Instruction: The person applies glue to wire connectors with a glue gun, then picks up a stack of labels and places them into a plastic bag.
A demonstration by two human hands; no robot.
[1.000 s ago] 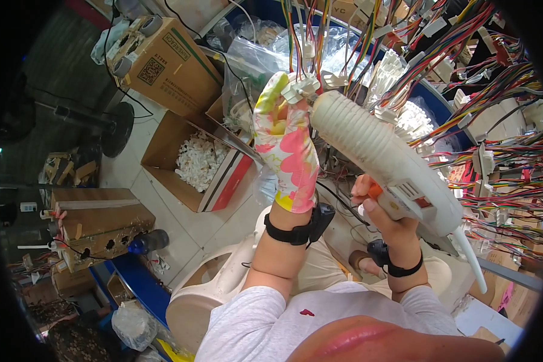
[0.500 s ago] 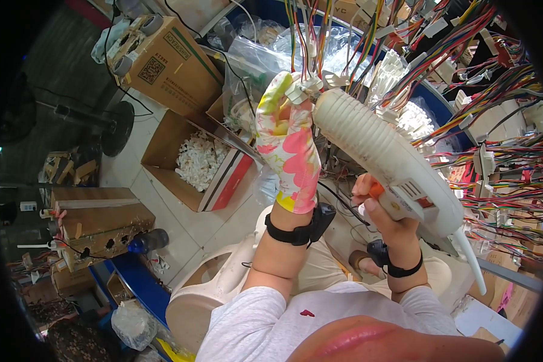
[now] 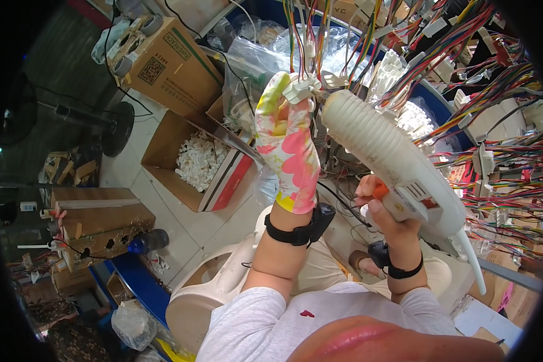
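Left hand (image 3: 288, 145), in a floral glove, raised at centre; fingers pinching a white connector (image 3: 301, 90), with coloured wires (image 3: 292, 39) running up from it toward the far side. Right hand (image 3: 395, 223), bare, lower and to the right; fingers closed on an off-white hand tool (image 3: 371, 130) at its orange trigger (image 3: 381, 191). Tool's ribbed barrel slants far-left, its tip just beside the connector, a narrow gap between.

Crowding: tool body covers part of the right hand and some clutter beyond. White cord (image 3: 473, 265) trails off the tool's near end. Wire bundles (image 3: 507, 208) press in thickly on the right, close along the tool. Beyond the barrel, heaped white parts (image 3: 416, 120).

Left side: open carton (image 3: 228, 182) on the floor holding small white pieces (image 3: 200, 164), near the gloved wrist; taller carton (image 3: 172, 66) farther back; black stand (image 3: 118, 130); dark bottle (image 3: 154, 240) against a holed carton (image 3: 102, 218). Pale plastic stool (image 3: 187, 311) near, by the left elbow.
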